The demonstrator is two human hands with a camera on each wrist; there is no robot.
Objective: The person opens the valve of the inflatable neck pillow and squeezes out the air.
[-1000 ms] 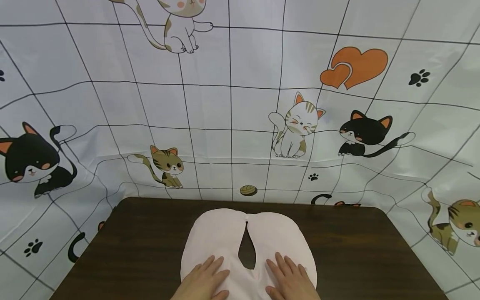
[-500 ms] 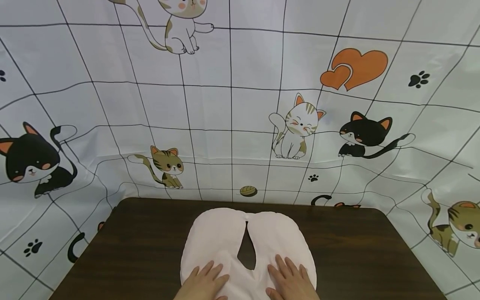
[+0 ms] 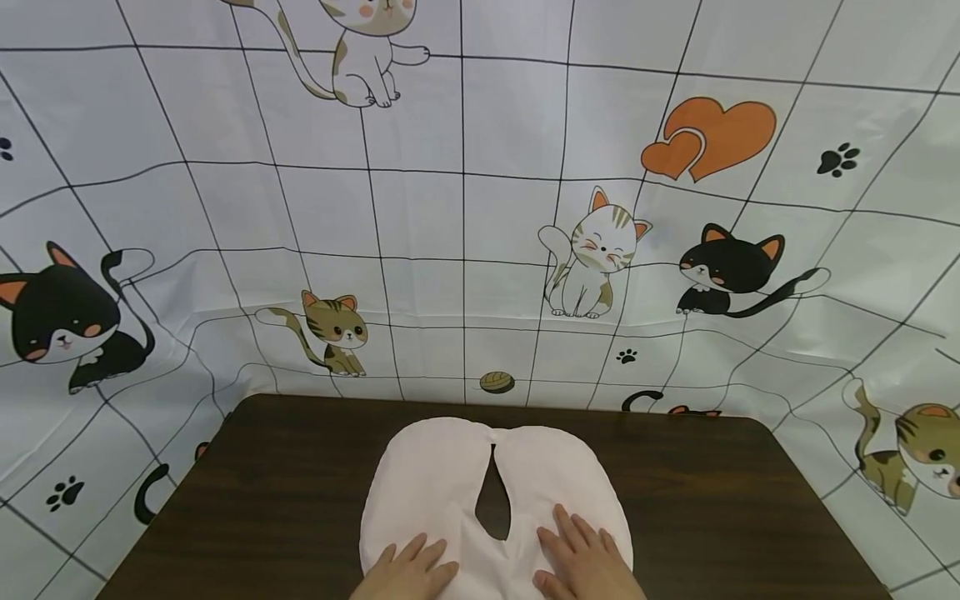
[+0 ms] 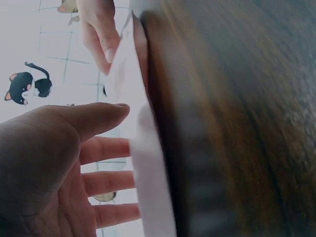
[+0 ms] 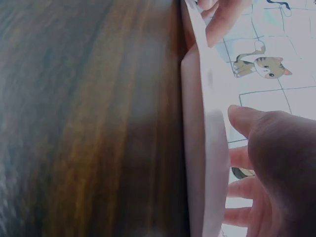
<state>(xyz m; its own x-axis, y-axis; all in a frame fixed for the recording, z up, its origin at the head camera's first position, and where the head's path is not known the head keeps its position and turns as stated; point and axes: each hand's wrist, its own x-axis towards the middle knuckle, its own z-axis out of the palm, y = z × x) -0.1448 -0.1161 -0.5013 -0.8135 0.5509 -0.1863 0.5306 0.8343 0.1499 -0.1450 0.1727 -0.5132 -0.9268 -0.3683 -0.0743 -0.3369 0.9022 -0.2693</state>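
A pale pink fabric piece (image 3: 438,475) lies flat on the dark wooden table (image 3: 712,500). It has two rounded lobes at its far end and a teardrop-shaped opening between them, through which dark wood shows; I cannot tell its kind. My left hand (image 3: 411,573) rests on its near left part, fingers spread. On its near right part lies my right hand (image 3: 588,560), also spread. Both wrist views show straight fingers against the pink fabric (image 4: 143,143), seen edge-on just above the wood. The fabric's nearest edge is out of the head view.
Behind and beside the table hangs a white gridded sheet (image 3: 510,217) printed with cats, hearts and paw prints. Bare dark wood extends left and right of the pink piece.
My left hand has slid slightly down toward me over the fabric. The right hand has shifted a few pixels right. The pink piece stays in place.
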